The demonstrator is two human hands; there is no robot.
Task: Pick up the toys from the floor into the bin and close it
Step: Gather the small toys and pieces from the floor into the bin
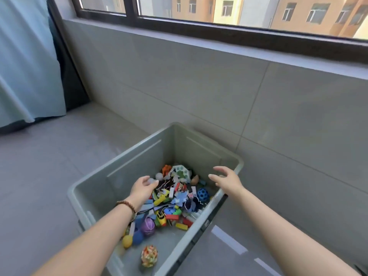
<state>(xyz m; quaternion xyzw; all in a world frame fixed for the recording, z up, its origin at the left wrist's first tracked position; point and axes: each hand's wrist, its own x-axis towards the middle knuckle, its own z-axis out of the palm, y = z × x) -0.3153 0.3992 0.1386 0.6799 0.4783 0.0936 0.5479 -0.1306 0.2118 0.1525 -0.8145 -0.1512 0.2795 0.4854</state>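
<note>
Two bare forearms closest, coming in from the bottom corners, both cut off by the lower edge; brown bead bracelet (pixel 126 205) on the left wrist; left hand (pixel 142 189) low over the toy pile, palm down, fingers bent loosely; small white round thing right at its fingertips, held or just lying under them, cannot tell; right hand (pixel 227 180) just inside the right rim, fingers spread wide, nothing in it.

Under both arms, one big grey bin (pixel 72 194) on the floor, top open, near end cut off by the bottom edge, far corner close to the wall; right long side partly hidden behind the right arm.

Inside, near end first: one woven ball (pixel 149 255) alone on bare bin bottom; then one yellow ball (pixel 127 241), one dark blue ball (pixel 137 237) and one purple ball (pixel 148 226) close together, partly hidden by the left arm; one yellow toy car (pixel 160 217) beside one red block (pixel 172 217); further in, one blue ball with holes (pixel 203 194) near the right wall; at the far end one orange toy (pixel 166 170) and one white piece with a green paw print (pixel 179 172); five balls plain to count; rest of the pile, blocks and cloth bits and strings, too tangled to count; free room along the bin's left wall.

Right of the bin, flat grey thing with white stripes (pixel 229 240), hard to make out; wide bare grey floor (pixel 39 176) to the left; blue curtain (pixel 25 66) far left, down to the floor; tiled wall (pixel 199 86) behind; one dark-framed window (pixel 219 12) on top, cut off, blurry buildings outside.
</note>
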